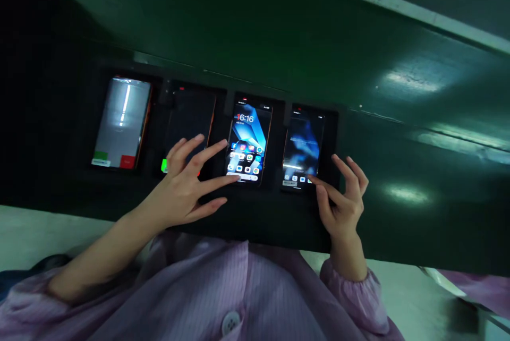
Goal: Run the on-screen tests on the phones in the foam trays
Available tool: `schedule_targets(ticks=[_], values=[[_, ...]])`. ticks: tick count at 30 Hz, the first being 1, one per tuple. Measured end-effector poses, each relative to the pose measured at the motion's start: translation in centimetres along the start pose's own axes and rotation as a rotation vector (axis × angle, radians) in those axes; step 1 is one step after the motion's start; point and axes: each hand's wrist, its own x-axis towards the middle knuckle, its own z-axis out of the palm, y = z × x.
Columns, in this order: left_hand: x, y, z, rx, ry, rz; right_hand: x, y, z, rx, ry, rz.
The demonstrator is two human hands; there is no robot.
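While glossy slab phones glow, fingertips touch glass (flat, rectangular).

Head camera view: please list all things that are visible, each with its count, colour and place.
phones: 4, dark frames, side by side in a row in the tray.
leftmost phone: 1, grey screen with a green and a red button at its bottom.
second phone: 1, mostly dark screen, partly behind the left hand.
third phone: 1, blue home screen with app icons.
fourth phone: 1, dark blue screen, at the right end.
tray: 1, black, on the green surface.
green surface: 1, dark green, shiny, under and behind the tray.
sleeves: lilac, at the bottom edge.
left hand: fingers spread, fingertip at the third phone's lower edge.
right hand: forefinger on the fourth phone's lower corner.
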Motion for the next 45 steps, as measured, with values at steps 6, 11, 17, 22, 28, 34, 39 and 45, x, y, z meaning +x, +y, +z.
schedule_targets(ticks=[6,11,17,22,28,34,39,45], values=[[0.6,0.5,0.7,0.048,0.034,-0.048,2.0,0.7,-2.4,0.082,0.065,0.035],[0.9,0.8,1.0,0.075,0.031,-0.048,5.1,0.9,-2.8,0.066,0.0,0.003],[1.0,0.6,0.9,0.029,0.047,-0.103,5.0,0.7,0.7,-0.009,-0.102,-0.078],[2.8,0.8,1.4,0.072,0.052,-0.247,4.2,0.3,1.6,-0.028,-0.186,-0.12],[4.3,1.7,2.6,0.06,0.042,-0.196,4.2,1.9,1.2,-0.047,-0.027,-0.003],[4.7,1.2,1.8,0.072,0.067,-0.251,4.0,1.7,1.2,-0.011,-0.108,-0.087],[5.5,1.8,3.0,0.049,0.042,-0.235,3.9,1.6,1.4,-0.052,-0.123,-0.055],[6.1,3.4,3.2,0.065,0.048,-0.164,4.0,2.4,0.7,-0.051,-0.066,0.018]])
